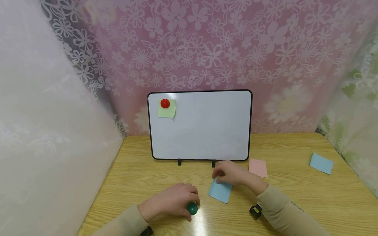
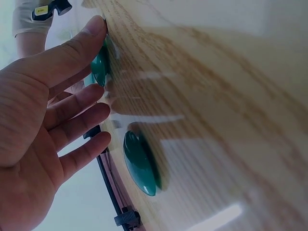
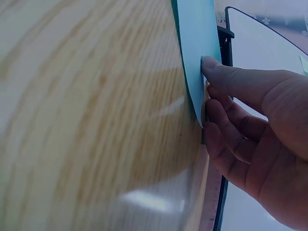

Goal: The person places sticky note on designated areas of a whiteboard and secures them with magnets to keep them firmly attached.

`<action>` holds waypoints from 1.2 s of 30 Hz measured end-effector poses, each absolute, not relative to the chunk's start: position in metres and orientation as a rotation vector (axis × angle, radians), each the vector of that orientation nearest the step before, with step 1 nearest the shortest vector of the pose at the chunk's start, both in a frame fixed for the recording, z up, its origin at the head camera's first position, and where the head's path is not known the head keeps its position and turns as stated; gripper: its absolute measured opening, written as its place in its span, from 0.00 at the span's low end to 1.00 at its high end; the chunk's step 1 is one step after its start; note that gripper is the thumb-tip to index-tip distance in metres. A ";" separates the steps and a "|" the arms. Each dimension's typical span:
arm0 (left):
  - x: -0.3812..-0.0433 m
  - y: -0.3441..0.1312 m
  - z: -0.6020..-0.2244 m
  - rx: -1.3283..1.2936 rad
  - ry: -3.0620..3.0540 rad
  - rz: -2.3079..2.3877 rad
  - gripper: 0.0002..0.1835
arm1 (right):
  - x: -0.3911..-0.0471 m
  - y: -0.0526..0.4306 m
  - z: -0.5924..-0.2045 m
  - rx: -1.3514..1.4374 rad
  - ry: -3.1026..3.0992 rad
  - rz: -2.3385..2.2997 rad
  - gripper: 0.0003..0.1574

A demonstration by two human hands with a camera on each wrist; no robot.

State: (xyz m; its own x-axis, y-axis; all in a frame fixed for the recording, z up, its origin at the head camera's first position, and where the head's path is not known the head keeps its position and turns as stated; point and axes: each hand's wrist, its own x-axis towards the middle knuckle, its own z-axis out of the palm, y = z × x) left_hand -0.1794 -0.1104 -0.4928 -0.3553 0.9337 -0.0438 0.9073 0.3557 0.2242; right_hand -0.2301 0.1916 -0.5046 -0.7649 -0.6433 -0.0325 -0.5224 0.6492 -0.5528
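My left hand [image 1: 177, 200] is low over the table, with thumb and forefinger at either side of a round green magnet [image 1: 192, 208]. In the left wrist view this magnet [image 2: 99, 66] lies between thumb and fingers, while a second green magnet [image 2: 139, 163] sits on the tabletop by the little finger. My right hand [image 1: 231, 173] pinches the far edge of a blue sticky note [image 1: 220, 191] in front of the whiteboard. Its thumb presses the upper face of the note [image 3: 197, 43] in the right wrist view; the other fingertips are at the edge, partly hidden.
A black-framed whiteboard [image 1: 203, 131] stands on small black feet. Its upper left corner bears a green sticky note [image 1: 167, 113] under a red magnet [image 1: 165, 103]. A pink note [image 1: 258, 167] lies beside the board, and another blue note [image 1: 321, 163] farther right. Curtains surround the wooden table [image 1: 133, 173].
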 end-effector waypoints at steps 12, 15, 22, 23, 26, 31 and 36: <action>-0.180 -0.110 -0.494 1.638 2.448 0.244 0.21 | -0.230 0.192 -0.506 -0.940 2.645 -0.789 0.07; -0.180 -0.110 -0.493 1.632 2.443 0.247 0.21 | -0.230 0.192 -0.507 -0.942 2.650 -0.791 0.07; -0.181 -0.110 -0.495 1.620 2.440 0.275 0.21 | -0.229 0.193 -0.509 -0.920 2.655 -0.810 0.07; -0.181 -0.110 -0.495 1.618 2.440 0.279 0.21 | -0.229 0.193 -0.509 -0.913 2.655 -0.813 0.07; -0.181 -0.110 -0.496 1.614 2.436 0.292 0.20 | -0.228 0.193 -0.510 -0.892 2.652 -0.826 0.07; -0.181 -0.109 -0.498 1.611 2.423 0.295 0.19 | -0.227 0.192 -0.511 -0.868 2.657 -0.841 0.07; -0.182 -0.108 -0.499 1.619 2.418 0.285 0.18 | -0.227 0.192 -0.511 -0.851 2.658 -0.848 0.07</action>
State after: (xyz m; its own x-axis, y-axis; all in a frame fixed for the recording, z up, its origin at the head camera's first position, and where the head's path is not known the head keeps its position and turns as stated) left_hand -0.1822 -0.1082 -0.4987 -0.3704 0.9261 -0.0717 0.8840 0.3752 0.2789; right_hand -0.2270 0.1924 -0.5108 -0.8070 -0.5895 -0.0352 -0.4601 0.6650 -0.5883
